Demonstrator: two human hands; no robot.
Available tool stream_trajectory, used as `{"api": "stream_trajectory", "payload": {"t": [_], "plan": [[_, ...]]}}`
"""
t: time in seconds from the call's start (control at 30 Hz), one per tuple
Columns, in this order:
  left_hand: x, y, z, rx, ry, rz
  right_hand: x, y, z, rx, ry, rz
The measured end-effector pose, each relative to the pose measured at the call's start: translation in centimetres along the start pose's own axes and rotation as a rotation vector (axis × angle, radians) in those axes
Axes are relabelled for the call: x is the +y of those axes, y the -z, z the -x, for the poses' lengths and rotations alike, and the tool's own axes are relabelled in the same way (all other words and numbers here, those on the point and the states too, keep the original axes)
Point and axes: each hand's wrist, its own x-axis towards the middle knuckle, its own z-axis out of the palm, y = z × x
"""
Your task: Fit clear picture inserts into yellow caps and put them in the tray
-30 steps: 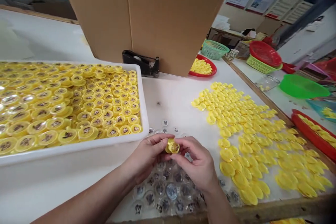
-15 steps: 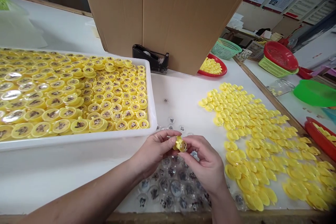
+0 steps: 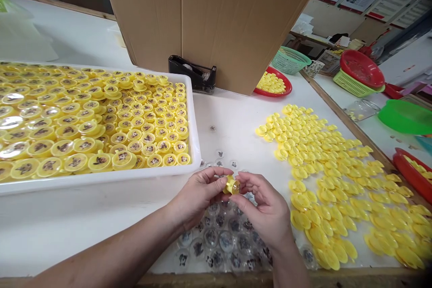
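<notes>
Currently, in the head view, the left hand [image 3: 201, 190] pinches a yellow toy teacup [image 3: 234, 186] right of the white tray [image 3: 194, 130]; whether the right hand [image 3: 269, 210] grips it, I cannot tell. Probably light, stiff and slick, it suits pinching by its sides.

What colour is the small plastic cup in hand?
The small plastic cup is yellow; best seen in head view.

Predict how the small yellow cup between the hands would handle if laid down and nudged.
The small yellow cup looks like moulded plastic, so it is probably stiff and light. Its glossy surface may feel slippery. Lying on its rounded side, it could well roll.
</notes>
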Motion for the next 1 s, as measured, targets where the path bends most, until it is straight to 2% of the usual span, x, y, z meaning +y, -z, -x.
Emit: {"api": "stream_trajectory", "payload": {"t": [0.23,0.4,0.63,0.83,1.0], "plan": [[0.09,-0.07,-0.02,0.031,-0.005,0.006,-0.04,-0.04,-0.09,0.017,0.016,0.024],[0.11,-0.03,-0.18,0.031,-0.005,0.009,-0.41,0.11,-0.37,-0.013,0.082,0.117],[0.04,0.03,-0.09,0.029,-0.015,0.015,-0.42,0.11,-0.35,-0.065,0.076,0.053],[-0.08,-0.11,-0.05,0.018,-0.022,0.002,-0.05,-0.17,-0.19,0.0,0.028,0.045],[-0.11,-0.15,-0.06,0.014,-0.033,0.011,-0.41,-0.05,-0.37,-0.003,0.105,0.15]]}}
